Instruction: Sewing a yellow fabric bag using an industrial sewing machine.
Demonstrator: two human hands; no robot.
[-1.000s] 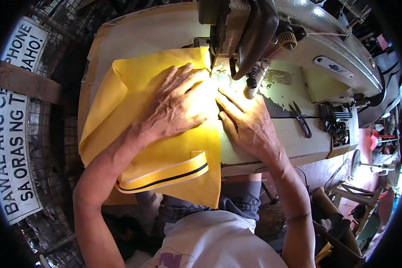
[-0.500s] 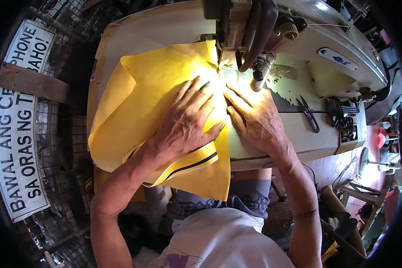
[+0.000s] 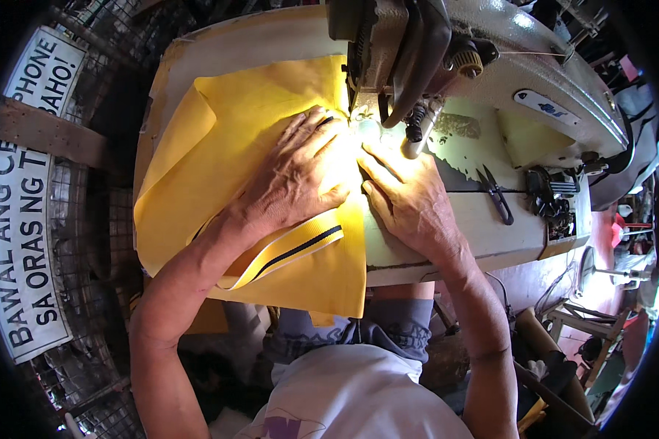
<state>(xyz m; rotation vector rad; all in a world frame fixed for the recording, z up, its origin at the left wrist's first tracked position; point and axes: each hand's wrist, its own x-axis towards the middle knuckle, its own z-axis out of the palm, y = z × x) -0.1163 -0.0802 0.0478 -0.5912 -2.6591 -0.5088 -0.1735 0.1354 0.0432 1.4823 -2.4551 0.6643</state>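
Observation:
A large piece of yellow fabric (image 3: 190, 161) lies on the sewing machine table, its right edge running up to the needle area of the sewing machine (image 3: 520, 73). My left hand (image 3: 296, 168) presses on the fabric, fingers bent and drawn together, thumb tucked in close and gripping the cloth. Under its wrist a yellow strap with dark and white stripes (image 3: 300, 250) curves over the fabric. My right hand (image 3: 410, 197) lies with fingers stretched out along the fabric's right edge, just below the presser foot. Glare from the lamp washes out the fingertips and the stitching spot.
Black-handled thread snips (image 3: 496, 196) lie on the table right of my right hand. Beyond them sits a dark tray of small parts (image 3: 560, 194) at the table's right end. A wire mesh wall with a white sign (image 3: 22, 241) stands at the left.
My left hand's fingers have drawn together and its thumb has pulled in. My right hand stays along the fabric's edge. The whole view has shifted slightly.

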